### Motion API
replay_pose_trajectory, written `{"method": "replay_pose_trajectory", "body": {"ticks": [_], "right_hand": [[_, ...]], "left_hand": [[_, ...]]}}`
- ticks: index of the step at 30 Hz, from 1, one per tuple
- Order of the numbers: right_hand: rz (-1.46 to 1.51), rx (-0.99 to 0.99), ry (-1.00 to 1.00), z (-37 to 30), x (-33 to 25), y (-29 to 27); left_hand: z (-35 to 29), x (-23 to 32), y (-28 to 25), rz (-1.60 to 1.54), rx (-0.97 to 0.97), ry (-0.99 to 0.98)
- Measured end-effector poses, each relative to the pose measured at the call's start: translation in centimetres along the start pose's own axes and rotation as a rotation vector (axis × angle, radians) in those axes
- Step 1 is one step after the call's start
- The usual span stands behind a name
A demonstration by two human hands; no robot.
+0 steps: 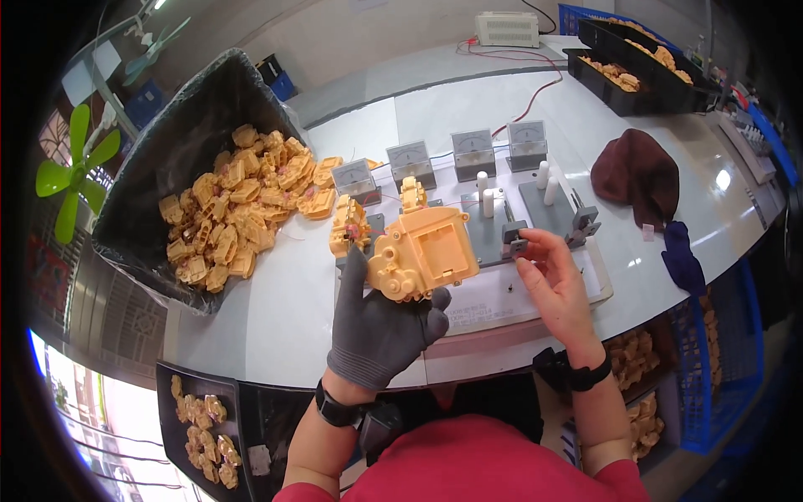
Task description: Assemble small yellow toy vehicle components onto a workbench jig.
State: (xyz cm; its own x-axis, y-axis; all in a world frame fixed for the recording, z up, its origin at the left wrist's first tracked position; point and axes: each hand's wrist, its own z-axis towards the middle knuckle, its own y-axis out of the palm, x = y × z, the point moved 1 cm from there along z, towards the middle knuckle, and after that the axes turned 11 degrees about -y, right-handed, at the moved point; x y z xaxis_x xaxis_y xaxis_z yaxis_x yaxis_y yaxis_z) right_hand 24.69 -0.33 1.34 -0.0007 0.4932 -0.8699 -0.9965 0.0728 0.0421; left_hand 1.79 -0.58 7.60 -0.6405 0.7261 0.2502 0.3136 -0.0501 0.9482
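In a grey knitted glove, my left hand (381, 330) holds up a tan plastic gear housing (431, 251) with a square recess and round bosses. My bare right hand (556, 289) pinches a small dark clamp (514, 242) on the test board (485, 311), thumb and index finger at its front end. Two more tan housings, one on the left (347, 226) and one behind (413, 194), sit on the board's stations, partly hidden by the held one. Behind them stand several analog panel meters (473, 155). White posts (488, 203) rise beside the clamps.
A black-lined bin (125, 226) heaped with tan housings stands at left. A brown cloth (636, 177) lies at right, black trays (602, 96) of parts behind it. A power supply (507, 29) with a red cable sits at the back. More part trays (242, 410) flank me below table level.
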Motion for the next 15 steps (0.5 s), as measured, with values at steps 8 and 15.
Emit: {"method": "replay_pose_trajectory", "body": {"ticks": [8,15], "right_hand": [[-0.034,-0.067,-0.040,0.1,-0.5,-0.7],[-0.012,-0.081,-0.138,-0.5,-0.3,-1.2]], "left_hand": [[0.9,2.8,3.6,1.701,0.307,0.357],[2.6,5.5,5.0,1.138,0.213,0.104]]}}
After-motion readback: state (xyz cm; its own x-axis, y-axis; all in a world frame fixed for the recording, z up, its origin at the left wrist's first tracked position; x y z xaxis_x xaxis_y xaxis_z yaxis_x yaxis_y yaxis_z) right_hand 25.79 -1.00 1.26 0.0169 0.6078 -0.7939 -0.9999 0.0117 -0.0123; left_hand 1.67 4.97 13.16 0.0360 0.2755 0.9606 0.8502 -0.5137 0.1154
